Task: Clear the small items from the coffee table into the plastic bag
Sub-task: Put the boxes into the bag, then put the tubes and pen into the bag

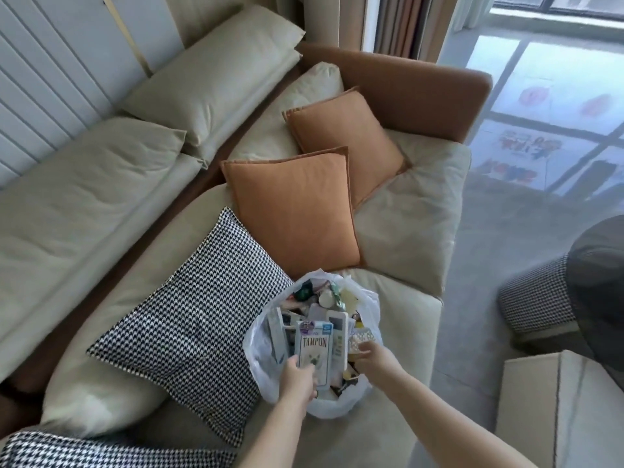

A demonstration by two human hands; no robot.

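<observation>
A white plastic bag [260, 349] sits open on the sofa seat, filled with several small items. A box printed "TAMPON" [312, 349] stands upright in it, with a white remote-like item [339, 327] beside it. My left hand [299, 380] grips the bag's near rim at the foot of that box. My right hand [374, 358] pinches a blister pack of pills [361, 339] at the bag's right rim. The coffee table's dark round edge [601, 275] shows at the far right.
The beige sofa [101, 204] carries a houndstooth cushion [189, 329] left of the bag and two orange cushions [297, 211] behind it. A houndstooth stool [537, 298] and a beige box [547, 410] stand on the grey floor to the right.
</observation>
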